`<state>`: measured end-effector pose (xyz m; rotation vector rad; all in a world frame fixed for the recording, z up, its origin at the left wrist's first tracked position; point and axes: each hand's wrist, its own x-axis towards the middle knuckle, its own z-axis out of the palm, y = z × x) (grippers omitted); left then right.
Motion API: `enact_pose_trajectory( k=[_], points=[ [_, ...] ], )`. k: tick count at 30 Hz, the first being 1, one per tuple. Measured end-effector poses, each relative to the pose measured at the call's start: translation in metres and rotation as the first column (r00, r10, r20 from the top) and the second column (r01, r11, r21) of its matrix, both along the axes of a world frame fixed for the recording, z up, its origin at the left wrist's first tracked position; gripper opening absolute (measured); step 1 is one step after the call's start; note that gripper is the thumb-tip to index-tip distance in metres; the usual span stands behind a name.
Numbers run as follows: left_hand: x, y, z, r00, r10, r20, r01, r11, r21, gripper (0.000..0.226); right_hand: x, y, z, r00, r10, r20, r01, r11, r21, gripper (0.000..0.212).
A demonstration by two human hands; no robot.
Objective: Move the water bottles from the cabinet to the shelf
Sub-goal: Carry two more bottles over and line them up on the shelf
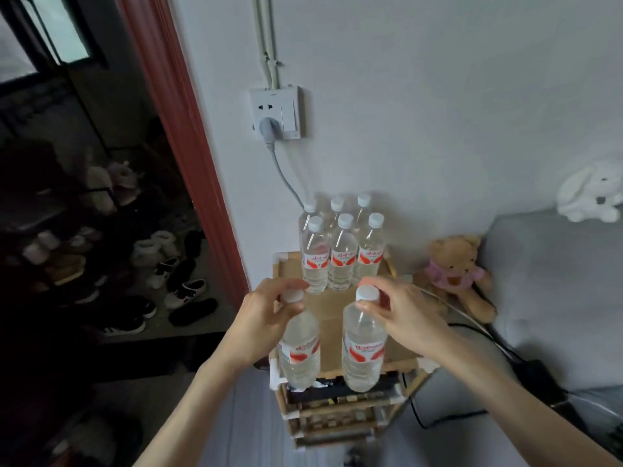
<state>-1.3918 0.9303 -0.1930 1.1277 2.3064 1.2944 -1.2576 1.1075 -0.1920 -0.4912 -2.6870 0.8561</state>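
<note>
The water bottles [342,256] are clear, glossy plastic with matt white caps and paper-like red-and-white labels. The shelf [340,411] is pale wood with a matt cardboard top. The teddy bear [453,267] is fuzzy plush cloth.
</note>
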Motion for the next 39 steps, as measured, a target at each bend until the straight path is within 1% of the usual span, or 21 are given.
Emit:
enact_pose_trajectory(
  k=[4,7,10,14,17,21,24,27,30,32,33,37,39],
  points=[
    [-0.021,0.042,-0.008,0.998,0.046,-0.037,-0.049,0.994,-0.097,0.027,-0.028,0.039,-0.011,0.997,0.066,0.037,-0.063,0.996,-0.069,0.029],
    [-0.034,0.069,-0.013,0.997,0.065,-0.051,-0.071,0.989,-0.133,0.029,-0.049,0.066,-0.020,0.995,0.088,0.037,-0.084,0.990,-0.110,0.028],
    [-0.048,0.088,-0.018,0.995,0.094,-0.035,-0.098,0.981,-0.164,0.029,-0.067,0.085,-0.027,0.995,0.095,0.038,-0.090,0.988,-0.122,0.031],
    [-0.064,0.108,-0.017,0.997,0.050,-0.051,-0.058,0.983,-0.176,0.029,-0.085,0.101,-0.029,0.992,0.107,0.061,-0.097,0.984,-0.152,0.033],
    [-0.071,0.122,-0.017,1.000,0.015,-0.021,-0.019,0.976,-0.216,0.029,-0.095,0.109,-0.032,0.992,0.112,0.067,-0.101,0.985,-0.139,0.031],
    [-0.080,0.133,-0.019,1.000,0.006,-0.011,-0.008,0.969,-0.248,0.029,-0.104,0.111,-0.032,0.994,0.102,0.050,-0.092,0.982,-0.166,0.031],
    [-0.087,0.135,-0.022,1.000,-0.011,-0.011,0.007,0.969,-0.248,0.029,-0.108,0.109,-0.032,0.993,0.105,0.046,-0.093,0.974,-0.208,0.029],
    [-0.093,0.133,-0.023,1.000,-0.015,0.001,0.014,0.974,-0.226,0.030,-0.107,0.108,-0.031,0.992,0.122,0.044,-0.106,0.959,-0.263,0.031],
    [-0.097,0.122,-0.026,0.994,-0.102,0.028,0.105,0.976,-0.193,0.037,-0.102,0.107,-0.032,0.988,0.147,0.053,-0.125,0.945,-0.302,0.040],
    [-0.098,0.116,-0.030,0.984,-0.174,0.049,0.180,0.970,-0.163,0.042,-0.099,0.107,-0.034,0.987,0.159,0.025,-0.144,0.943,-0.300,0.045],
    [-0.098,0.113,-0.032,0.983,-0.176,0.049,0.181,0.973,-0.142,0.043,-0.098,0.107,-0.034,0.987,0.160,0.013,-0.149,0.944,-0.295,0.044],
    [-0.094,0.109,-0.035,0.999,-0.003,0.033,0.006,0.997,-0.077,0.036,-0.099,0.109,-0.040,0.997,0.081,0.000,-0.078,0.957,-0.279,0.032],
    [-0.092,0.110,-0.035,1.000,0.021,0.008,-0.020,0.996,-0.083,0.034,-0.098,0.108,-0.044,0.998,0.060,0.001,-0.058,0.961,-0.271,0.028]
  ],
)
